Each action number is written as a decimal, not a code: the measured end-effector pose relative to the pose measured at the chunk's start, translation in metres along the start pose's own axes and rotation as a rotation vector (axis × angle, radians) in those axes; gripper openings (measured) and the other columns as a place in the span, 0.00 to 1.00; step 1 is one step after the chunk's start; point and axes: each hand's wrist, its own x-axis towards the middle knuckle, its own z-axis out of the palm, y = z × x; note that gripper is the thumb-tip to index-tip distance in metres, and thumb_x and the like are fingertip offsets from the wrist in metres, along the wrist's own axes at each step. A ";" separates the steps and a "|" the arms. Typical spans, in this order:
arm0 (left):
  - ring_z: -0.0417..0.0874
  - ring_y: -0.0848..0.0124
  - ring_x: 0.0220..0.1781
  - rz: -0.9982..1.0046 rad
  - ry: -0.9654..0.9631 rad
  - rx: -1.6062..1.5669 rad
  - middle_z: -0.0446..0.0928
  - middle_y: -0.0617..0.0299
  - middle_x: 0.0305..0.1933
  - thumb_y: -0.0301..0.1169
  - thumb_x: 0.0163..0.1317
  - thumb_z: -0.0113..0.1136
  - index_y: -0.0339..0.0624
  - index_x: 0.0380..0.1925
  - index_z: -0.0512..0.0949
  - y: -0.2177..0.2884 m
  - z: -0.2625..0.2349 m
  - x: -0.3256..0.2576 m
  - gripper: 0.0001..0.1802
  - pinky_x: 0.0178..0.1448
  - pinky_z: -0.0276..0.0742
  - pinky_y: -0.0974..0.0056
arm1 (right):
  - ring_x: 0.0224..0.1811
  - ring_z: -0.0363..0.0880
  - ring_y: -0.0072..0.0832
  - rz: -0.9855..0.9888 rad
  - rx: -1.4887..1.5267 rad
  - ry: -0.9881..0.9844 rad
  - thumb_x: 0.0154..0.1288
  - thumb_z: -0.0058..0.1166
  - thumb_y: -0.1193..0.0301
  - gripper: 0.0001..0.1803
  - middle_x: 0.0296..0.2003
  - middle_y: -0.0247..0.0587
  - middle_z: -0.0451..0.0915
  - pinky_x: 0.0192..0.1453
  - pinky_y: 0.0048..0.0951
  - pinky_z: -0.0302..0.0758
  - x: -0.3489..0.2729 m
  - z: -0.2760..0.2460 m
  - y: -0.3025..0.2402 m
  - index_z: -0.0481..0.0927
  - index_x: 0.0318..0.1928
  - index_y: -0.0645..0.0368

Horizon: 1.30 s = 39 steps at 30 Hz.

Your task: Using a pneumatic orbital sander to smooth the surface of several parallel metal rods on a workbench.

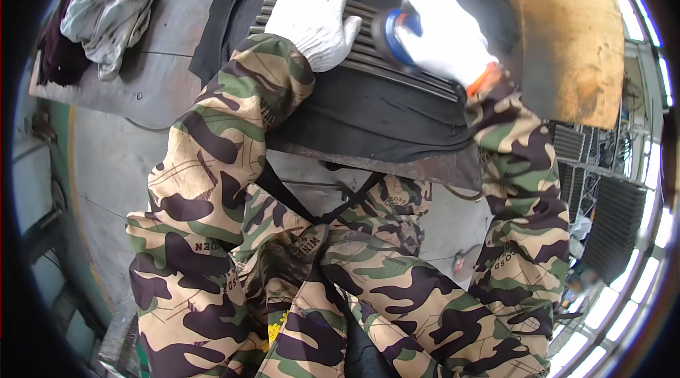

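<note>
At the top centre, the left hand point(312, 13) lies spread flat on the metal rods point(397, 66); the right hand point(446, 35) grips a blue tool point(393, 35). The rods could roll if pressure slackens.

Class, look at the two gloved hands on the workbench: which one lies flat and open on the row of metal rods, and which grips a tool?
The left hand lies flat, fingers spread, on the metal rods. The right hand is closed around a blue round tool.

Metal bench point(163, 88) bears black cloth point(382, 112), crumpled rags point(110, 10)
</note>
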 end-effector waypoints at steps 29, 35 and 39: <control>0.74 0.48 0.76 0.036 0.003 0.117 0.79 0.45 0.73 0.47 0.77 0.57 0.36 0.68 0.79 -0.004 0.010 -0.004 0.30 0.82 0.62 0.44 | 0.47 0.87 0.48 -0.069 0.014 0.168 0.71 0.63 0.58 0.14 0.46 0.47 0.84 0.53 0.46 0.86 -0.013 0.013 -0.004 0.85 0.50 0.50; 0.76 0.49 0.74 0.034 0.000 0.085 0.80 0.45 0.72 0.46 0.77 0.58 0.36 0.66 0.80 -0.001 0.008 -0.002 0.29 0.80 0.63 0.45 | 0.50 0.87 0.50 -0.024 0.019 0.120 0.71 0.63 0.56 0.17 0.47 0.49 0.84 0.55 0.49 0.85 -0.004 0.015 0.002 0.84 0.53 0.50; 0.76 0.49 0.73 0.057 0.056 0.113 0.80 0.45 0.71 0.46 0.76 0.58 0.36 0.67 0.79 -0.002 0.011 -0.002 0.29 0.80 0.63 0.45 | 0.52 0.87 0.50 -0.025 0.013 0.086 0.72 0.61 0.54 0.19 0.48 0.51 0.83 0.57 0.52 0.85 0.004 0.012 0.005 0.83 0.55 0.50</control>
